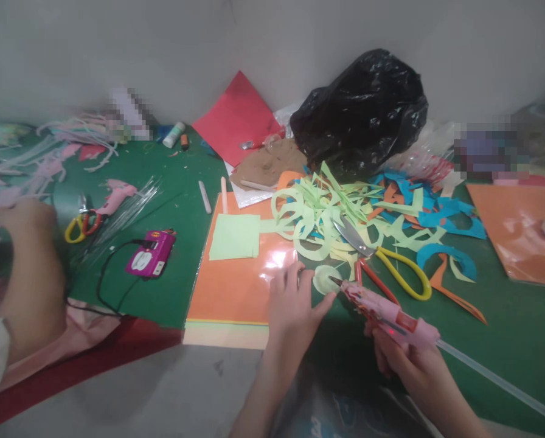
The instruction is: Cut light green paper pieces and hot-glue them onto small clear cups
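Note:
My left hand [295, 301] holds a pale green paper disc [323, 280] at its edge, with thumb and forefinger on either side of it. In my right hand [407, 356] is a pink glue gun [398, 317], its dark nozzle tip over the disc. A long clear glue stick [496, 378] juts from the gun's back end. Just beyond the gun lie scissors [404, 274] with one yellow and one red handle, blades apart. Light green paper rings and offcuts [315, 234] are heaped behind the disc.
Left of my hands, orange sheets [229, 292] carry light green paper squares [235, 237]. A black plastic bag [364, 109] stands at the back beside red paper [238, 118]. On the left are a purple power strip [151, 253], another glue gun [118, 194] and another person's arm [35, 274].

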Demonstrator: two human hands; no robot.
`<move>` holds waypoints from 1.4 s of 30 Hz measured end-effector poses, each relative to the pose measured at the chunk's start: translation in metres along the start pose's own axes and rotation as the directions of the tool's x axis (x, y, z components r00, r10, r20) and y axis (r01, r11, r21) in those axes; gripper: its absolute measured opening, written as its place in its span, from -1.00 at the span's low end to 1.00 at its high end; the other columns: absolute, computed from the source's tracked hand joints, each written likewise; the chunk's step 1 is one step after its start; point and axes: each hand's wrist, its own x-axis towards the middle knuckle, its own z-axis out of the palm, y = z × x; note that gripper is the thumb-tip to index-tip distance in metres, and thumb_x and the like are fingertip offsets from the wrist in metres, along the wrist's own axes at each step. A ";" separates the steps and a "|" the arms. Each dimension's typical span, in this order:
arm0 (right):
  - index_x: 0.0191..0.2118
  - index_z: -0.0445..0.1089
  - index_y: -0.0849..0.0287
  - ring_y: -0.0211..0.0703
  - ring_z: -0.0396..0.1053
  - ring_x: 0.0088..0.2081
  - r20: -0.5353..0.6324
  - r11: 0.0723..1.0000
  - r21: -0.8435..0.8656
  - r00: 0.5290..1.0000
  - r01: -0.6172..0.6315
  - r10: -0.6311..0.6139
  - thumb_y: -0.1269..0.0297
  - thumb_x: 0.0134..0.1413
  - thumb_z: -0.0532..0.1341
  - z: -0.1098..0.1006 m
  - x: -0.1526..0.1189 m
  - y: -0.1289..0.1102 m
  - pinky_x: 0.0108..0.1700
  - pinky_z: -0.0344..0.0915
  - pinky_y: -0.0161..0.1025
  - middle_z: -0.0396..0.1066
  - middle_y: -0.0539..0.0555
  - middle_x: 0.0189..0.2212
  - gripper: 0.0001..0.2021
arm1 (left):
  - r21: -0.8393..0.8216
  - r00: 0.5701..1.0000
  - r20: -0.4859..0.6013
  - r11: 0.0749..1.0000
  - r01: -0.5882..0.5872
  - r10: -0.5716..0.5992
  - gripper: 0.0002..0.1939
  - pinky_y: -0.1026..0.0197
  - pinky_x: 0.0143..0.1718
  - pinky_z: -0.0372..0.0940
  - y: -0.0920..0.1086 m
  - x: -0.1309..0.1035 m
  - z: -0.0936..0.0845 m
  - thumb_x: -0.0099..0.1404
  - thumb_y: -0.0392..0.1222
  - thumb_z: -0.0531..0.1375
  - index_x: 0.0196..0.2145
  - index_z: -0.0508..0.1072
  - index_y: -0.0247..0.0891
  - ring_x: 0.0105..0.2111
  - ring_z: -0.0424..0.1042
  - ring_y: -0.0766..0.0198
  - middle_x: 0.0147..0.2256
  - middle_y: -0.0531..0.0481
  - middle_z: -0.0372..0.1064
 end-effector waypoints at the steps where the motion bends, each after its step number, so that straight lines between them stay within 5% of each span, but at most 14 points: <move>1: -0.42 0.43 0.22 -0.25 0.23 -0.65 0.000 1.000 0.004 1.000 -0.005 0.005 -0.24 0.18 0.10 0.000 0.000 0.000 -0.56 0.20 -0.33 0.25 0.01 -0.71 -0.45 | 0.000 1.000 -0.006 1.000 -0.004 0.004 -0.67 0.01 -0.03 0.28 0.000 0.000 0.000 0.28 0.03 0.30 -0.14 0.40 -0.24 -0.05 0.34 0.04 -0.07 -0.12 0.42; 6: -0.33 0.43 0.21 -0.25 0.23 -0.64 -0.009 0.999 0.028 1.000 -0.019 0.020 -0.22 0.14 0.16 -0.001 0.000 -0.008 -0.56 0.21 -0.33 0.25 -0.02 -0.71 -0.50 | 0.003 1.000 -0.014 1.000 -0.011 0.011 -0.67 0.01 -0.02 0.28 0.001 0.001 -0.002 0.30 0.04 0.28 -0.13 0.40 -0.24 -0.05 0.35 0.04 -0.06 -0.13 0.42; 17: -0.52 0.35 0.18 -0.25 0.24 -0.63 -0.019 1.000 -0.011 1.000 -0.018 0.017 -0.23 0.16 0.14 0.000 -0.002 -0.005 -0.57 0.20 -0.33 0.24 0.01 -0.71 -0.47 | 0.003 1.000 0.003 1.000 0.003 -0.003 -0.67 0.02 -0.02 0.28 0.001 0.000 0.000 0.29 0.03 0.30 -0.15 0.42 -0.25 -0.04 0.35 0.04 -0.05 -0.12 0.43; 33: -0.54 0.32 0.15 -0.24 0.24 -0.64 -0.028 0.999 -0.042 1.000 -0.002 0.001 -0.18 0.17 0.12 0.000 -0.001 -0.010 -0.59 0.18 -0.33 0.24 0.01 -0.73 -0.50 | 0.007 1.000 0.006 1.000 -0.008 0.008 -0.65 0.00 -0.02 0.29 0.000 0.000 0.000 0.28 0.05 0.30 -0.13 0.40 -0.25 -0.04 0.34 0.04 -0.05 -0.12 0.41; 39: -0.28 0.49 0.19 -0.25 0.24 -0.63 -0.040 0.996 -0.051 0.997 0.071 -0.073 -0.17 0.19 0.14 -0.001 -0.004 0.002 -0.52 0.20 -0.31 0.27 -0.03 -0.69 -0.53 | 0.015 1.000 0.002 1.000 -0.006 0.006 -0.64 0.00 -0.03 0.29 0.000 0.001 0.001 0.24 0.03 0.34 -0.14 0.41 -0.23 -0.05 0.35 0.05 -0.06 -0.11 0.42; 42: -0.39 0.50 0.18 -0.25 0.22 -0.66 -0.089 0.990 -0.103 0.990 0.097 -0.106 -0.20 0.17 0.13 -0.002 -0.007 0.001 -0.54 0.18 -0.30 0.25 -0.01 -0.73 -0.49 | 0.021 1.000 0.004 1.000 -0.007 0.007 -0.64 0.02 -0.05 0.29 0.000 0.002 0.001 0.23 0.02 0.35 -0.16 0.41 -0.24 -0.07 0.35 0.05 -0.07 -0.11 0.42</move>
